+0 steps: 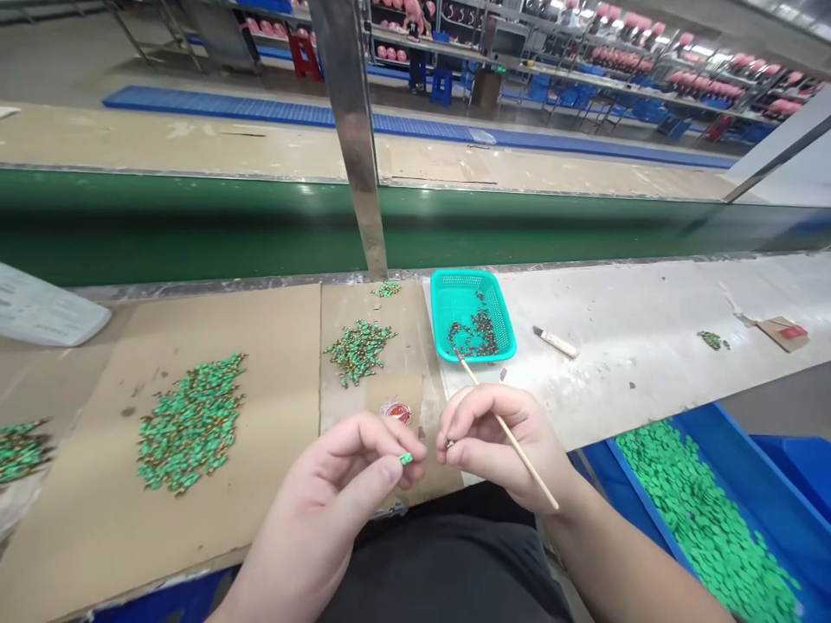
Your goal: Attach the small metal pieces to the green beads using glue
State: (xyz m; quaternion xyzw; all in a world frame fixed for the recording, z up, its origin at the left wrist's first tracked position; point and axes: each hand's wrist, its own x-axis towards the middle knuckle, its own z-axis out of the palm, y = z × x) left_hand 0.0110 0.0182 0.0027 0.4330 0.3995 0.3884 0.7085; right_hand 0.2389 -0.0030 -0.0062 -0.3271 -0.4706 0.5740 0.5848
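Note:
My left hand (pixel 354 484) is closed, with a small green piece (pixel 406 459) pinched between thumb and fingertips. Just to its right, my right hand (pixel 503 437) pinches a tiny dark part (pixel 450 444), too small to make out fully. A thin brush with a wooden handle (pixel 529 463) also rests in the right hand, its tip pointing away toward the basket. The two hands are close but apart. Beyond them lies a small round patch of red paste (pixel 397 413). A teal basket (pixel 436 303) holds many tiny dark parts (pixel 480 333).
Green and brown pieces lie in a large pile (pixel 191 424) and a smaller pile (pixel 360 350) on cardboard at left. A flat brush (pixel 555 341) lies right of the basket. Below right, a blue bin (pixel 733 467) holds green pieces (pixel 701 510). A metal post (pixel 354 130) rises ahead.

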